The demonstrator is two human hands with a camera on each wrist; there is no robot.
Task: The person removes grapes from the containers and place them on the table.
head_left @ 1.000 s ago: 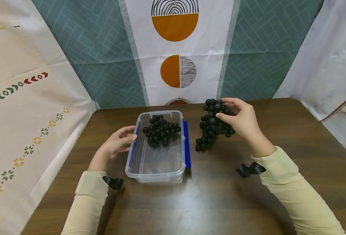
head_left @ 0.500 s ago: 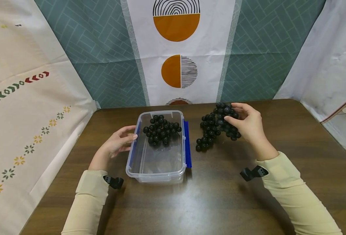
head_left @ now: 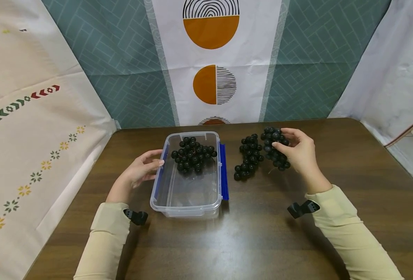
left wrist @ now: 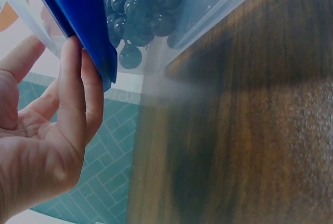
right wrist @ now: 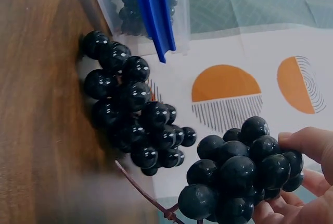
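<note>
My right hand [head_left: 299, 151] pinches a bunch of dark grapes [head_left: 274, 146] between thumb and fingers. In the right wrist view, a bare reddish stem [right wrist: 145, 195] pokes out from below this bunch. Just left of it, a second grape bunch [head_left: 250, 155] lies on the table. My left hand [head_left: 141, 169] grips the left side of a clear plastic food container [head_left: 192, 212], its thumb at the rim. In the left wrist view, its fingers [left wrist: 73, 88] touch a blue latch flap [left wrist: 83, 10]. A third grape bunch [head_left: 192, 155] lies inside, toward the container's far end.
A blue flap [head_left: 224, 173] hangs along the container's right side, near the loose bunch. The brown wooden table [head_left: 248, 245] ends at a patterned cloth backdrop [head_left: 213, 112]. Pale cloths flank both sides.
My right hand has moved right and slightly toward me with its grape bunch, drawing it apart from the bunch on the table. My left hand and the container have stayed put.
</note>
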